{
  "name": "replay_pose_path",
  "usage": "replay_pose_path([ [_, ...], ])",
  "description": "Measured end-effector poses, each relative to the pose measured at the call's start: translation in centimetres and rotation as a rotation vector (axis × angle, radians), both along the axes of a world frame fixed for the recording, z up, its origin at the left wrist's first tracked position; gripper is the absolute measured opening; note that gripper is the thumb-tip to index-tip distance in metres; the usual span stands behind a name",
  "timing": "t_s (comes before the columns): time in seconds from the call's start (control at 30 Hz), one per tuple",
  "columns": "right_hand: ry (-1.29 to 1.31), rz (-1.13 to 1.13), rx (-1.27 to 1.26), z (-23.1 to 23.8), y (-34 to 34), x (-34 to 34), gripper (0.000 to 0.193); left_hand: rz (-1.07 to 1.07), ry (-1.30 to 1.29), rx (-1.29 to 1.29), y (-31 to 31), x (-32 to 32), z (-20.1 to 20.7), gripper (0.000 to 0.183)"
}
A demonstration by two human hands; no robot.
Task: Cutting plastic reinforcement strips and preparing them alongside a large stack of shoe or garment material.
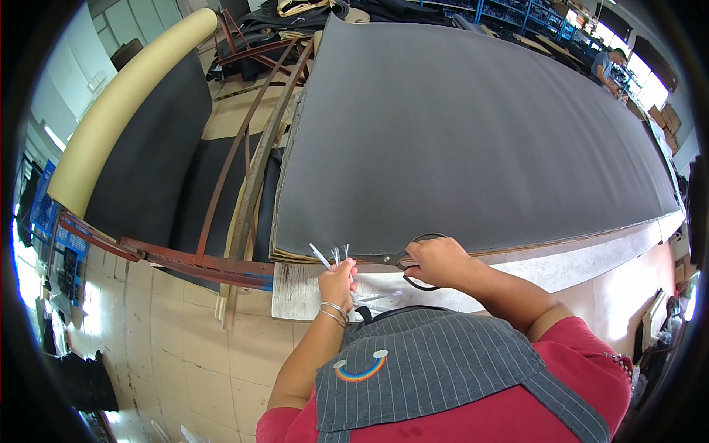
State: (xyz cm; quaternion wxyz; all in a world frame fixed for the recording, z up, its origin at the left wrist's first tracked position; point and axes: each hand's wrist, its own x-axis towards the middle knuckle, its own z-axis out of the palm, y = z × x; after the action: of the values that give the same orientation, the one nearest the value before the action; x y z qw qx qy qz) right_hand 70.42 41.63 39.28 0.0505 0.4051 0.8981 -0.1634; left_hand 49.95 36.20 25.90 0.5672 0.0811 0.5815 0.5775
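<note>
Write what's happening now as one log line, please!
left hand: gripping pale strips | right hand: holding scissors | grey sheet: above white tabletop

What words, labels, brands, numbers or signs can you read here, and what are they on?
None can be read.
Sheet: plain grey, no lettering seen.
Apron: a rainbow patch, no words seen.
Scissors in the right hand: any marking is too small to read.
Boxes at the far right: too small and blurred to tell if they bear print.
</note>
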Motion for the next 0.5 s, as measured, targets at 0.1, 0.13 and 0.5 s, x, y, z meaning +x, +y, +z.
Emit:
replay_pose_path([
  [0.1, -0.018, -0.001, -0.008, 0.2, 0.0, -0.3, 0.031, -0.001, 0.01, 0.009, 0.0, 0.1, 0.0, 0.014],
  [0.13, -0.018, 0.005, -0.004, 0.3, 0.0, -0.4, 0.031, -0.004, 0.016, 0.012, 0.0, 0.1, 0.0, 0.014],
  [0.5, -0.108, 0.072, -0.01, 1.8, 1.1, -1.4, 0.033, 0.0, 0.009, 0.013, -0.1, 0.1, -0.1, 0.014],
])
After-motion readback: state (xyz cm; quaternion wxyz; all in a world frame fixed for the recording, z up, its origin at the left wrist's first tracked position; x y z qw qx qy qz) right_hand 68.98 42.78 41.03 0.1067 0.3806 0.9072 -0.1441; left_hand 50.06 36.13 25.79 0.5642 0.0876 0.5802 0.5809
